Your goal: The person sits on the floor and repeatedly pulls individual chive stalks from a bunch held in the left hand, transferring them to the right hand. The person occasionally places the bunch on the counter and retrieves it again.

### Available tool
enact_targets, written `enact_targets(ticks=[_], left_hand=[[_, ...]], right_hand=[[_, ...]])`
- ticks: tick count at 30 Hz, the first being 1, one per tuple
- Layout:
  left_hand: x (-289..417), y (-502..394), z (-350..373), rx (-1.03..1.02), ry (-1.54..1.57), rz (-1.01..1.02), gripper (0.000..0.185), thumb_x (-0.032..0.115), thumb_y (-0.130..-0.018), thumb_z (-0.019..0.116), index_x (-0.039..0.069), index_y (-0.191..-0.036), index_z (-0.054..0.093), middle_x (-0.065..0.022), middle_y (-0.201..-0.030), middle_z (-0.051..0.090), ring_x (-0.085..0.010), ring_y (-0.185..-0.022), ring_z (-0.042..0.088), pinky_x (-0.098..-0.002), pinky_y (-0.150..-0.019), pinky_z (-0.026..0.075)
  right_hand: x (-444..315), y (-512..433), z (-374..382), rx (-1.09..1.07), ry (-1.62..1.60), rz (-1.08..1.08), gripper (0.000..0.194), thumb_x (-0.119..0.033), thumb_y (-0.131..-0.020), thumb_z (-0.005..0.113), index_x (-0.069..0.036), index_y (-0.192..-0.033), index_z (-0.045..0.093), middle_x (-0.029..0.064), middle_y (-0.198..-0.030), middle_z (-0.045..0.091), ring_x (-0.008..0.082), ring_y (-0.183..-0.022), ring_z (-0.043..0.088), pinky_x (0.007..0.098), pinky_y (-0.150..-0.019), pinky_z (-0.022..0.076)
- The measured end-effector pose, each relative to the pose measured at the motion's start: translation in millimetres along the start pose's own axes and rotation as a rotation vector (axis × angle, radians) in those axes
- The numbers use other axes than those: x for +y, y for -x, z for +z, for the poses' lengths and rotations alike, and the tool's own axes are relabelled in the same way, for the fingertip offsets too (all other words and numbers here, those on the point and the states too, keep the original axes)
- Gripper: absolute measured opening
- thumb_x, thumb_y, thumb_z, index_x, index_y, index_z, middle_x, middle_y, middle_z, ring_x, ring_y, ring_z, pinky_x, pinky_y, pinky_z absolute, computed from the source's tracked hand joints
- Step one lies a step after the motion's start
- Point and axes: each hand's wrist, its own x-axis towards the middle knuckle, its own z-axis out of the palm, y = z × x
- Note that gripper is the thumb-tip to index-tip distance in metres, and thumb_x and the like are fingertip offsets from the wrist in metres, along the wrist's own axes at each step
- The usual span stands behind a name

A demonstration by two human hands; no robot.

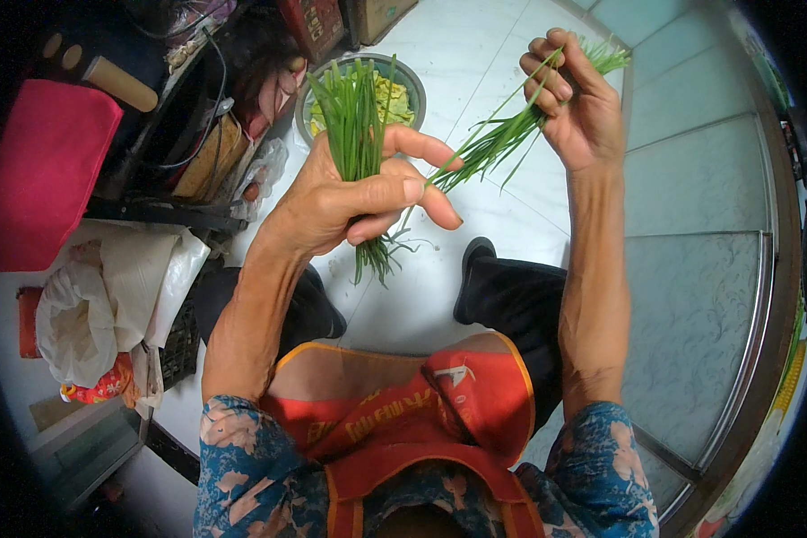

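Observation:
My left hand [356,191] is closed around an upright bunch of flat green leaves, probably garlic chives [355,128], with the leaf tips hanging below it. Its thumb and a finger meet a thin blade from a second bunch. That second green bunch [504,144] slants down to the left from my right hand [568,87], which grips it near its upper end. Behind my left hand, on the floor, a round grey basin [417,94] holds yellow-green leaves [391,101]. A red apron [403,403] with orange trim lies over my lap.
At the left stand a cluttered shelf [208,218] with a cable, a pink-red cloth [54,175], and hanging plastic bags [77,323] over a dark crate [181,343]. Frosted glass panels [699,323] in metal frames line the right. Boxes [313,27] stand beyond the basin on white floor tiles [484,67].

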Motion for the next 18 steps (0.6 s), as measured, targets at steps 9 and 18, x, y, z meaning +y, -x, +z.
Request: enact_targets(ticks=[9,18], left_hand=[[6.4,3.9,1.4,-0.014,-0.002,-0.008,0.041,0.011,-0.084,0.057,-0.002,-0.123,0.054,-0.0206,-0.079,0.069,-0.0026,-0.033,0.03,-0.0178,-0.031,0.023],[-7.0,-8.8,-7.0,0.003,0.22,-0.074,0.025,0.009,-0.089,0.056,-0.006,-0.109,0.059,-0.022,-0.086,0.069,-0.0006,-0.036,0.035,-0.0156,-0.034,0.026]], right_hand=[[4.1,-1.5,-3.7,0.015,0.013,0.019,0.018,-0.015,-0.099,0.049,0.002,-0.102,0.054,0.0032,-0.085,0.044,0.0078,-0.064,0.035,0.0206,-0.05,0.0284],[8.7,-3.6,15.3,0.305,0.222,0.072,0.02,-0.021,-0.097,0.054,-0.009,-0.081,0.053,-0.0082,-0.063,0.035,0.0039,-0.053,0.034,0.0192,-0.046,0.026]])
